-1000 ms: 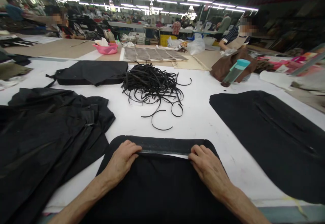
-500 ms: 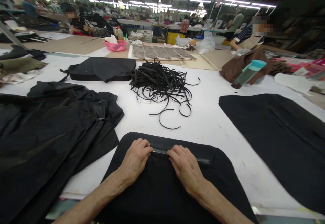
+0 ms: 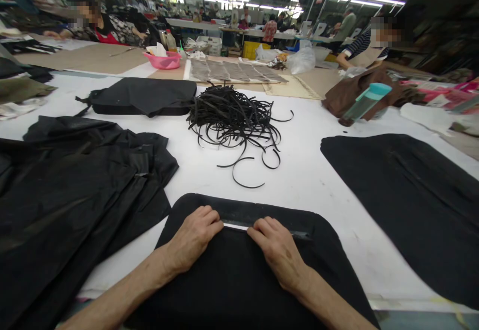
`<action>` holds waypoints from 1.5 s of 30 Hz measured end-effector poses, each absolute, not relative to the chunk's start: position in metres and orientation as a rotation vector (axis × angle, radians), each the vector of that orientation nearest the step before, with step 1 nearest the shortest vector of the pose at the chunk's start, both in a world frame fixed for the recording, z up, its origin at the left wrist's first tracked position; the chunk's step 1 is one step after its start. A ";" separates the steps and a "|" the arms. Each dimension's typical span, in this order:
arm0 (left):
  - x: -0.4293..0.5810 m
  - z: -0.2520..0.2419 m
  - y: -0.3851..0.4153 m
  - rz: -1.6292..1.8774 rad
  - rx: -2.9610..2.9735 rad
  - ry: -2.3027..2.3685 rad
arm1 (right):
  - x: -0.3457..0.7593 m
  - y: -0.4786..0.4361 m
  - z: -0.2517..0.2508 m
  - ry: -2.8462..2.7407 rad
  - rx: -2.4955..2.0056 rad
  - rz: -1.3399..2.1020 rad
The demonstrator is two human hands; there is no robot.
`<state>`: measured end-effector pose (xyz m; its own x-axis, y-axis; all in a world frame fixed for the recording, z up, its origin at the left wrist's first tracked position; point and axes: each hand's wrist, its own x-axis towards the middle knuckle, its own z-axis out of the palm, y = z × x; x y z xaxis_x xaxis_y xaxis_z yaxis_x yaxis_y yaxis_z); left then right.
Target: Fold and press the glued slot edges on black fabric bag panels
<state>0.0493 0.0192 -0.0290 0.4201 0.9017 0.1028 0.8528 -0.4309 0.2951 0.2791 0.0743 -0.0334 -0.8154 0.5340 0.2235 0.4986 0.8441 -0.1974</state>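
A black fabric panel (image 3: 232, 280) with rounded corners lies before me at the table's near edge. Across its upper part runs a slit-like seam with a narrow white line (image 3: 235, 227) showing in it; whether that is tape or what lies beneath, I cannot tell. My left hand (image 3: 198, 233) pinches the fabric at the line's left end, fingers curled. At the right end my right hand (image 3: 275, 245) pinches the same fabric, fingertips pressed together. To the right of this hand a dull, greyish band continues along the seam.
Crumpled black fabric (image 3: 86, 185) covers the left side. Beyond the panel sits a heap of thin black strips (image 3: 232, 113), beside a flat black padded piece (image 3: 142, 95). Another black panel (image 3: 404, 190) lies right, near a teal-lidded bottle (image 3: 362, 103). Co-workers are at tables further back.
Both hands keep hold of the fabric, and the white line between them shows wider and brighter. The whole view has shifted slightly. A co-worker at the back left has an arm stretched out.
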 end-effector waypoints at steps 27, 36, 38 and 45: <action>0.043 -0.029 0.008 -0.077 2.995 1.317 | 0.282 0.069 -0.030 -2.979 -0.649 -0.147; 0.061 -0.036 0.009 -0.179 2.990 1.515 | 0.288 0.073 -0.031 -2.998 -0.554 -0.179; 0.063 -0.037 0.009 -0.187 3.005 1.520 | 0.295 0.075 -0.033 -2.997 -0.530 -0.172; 0.046 -0.037 0.001 -0.105 3.043 1.450 | 0.328 0.079 -0.029 -2.978 -0.582 -0.195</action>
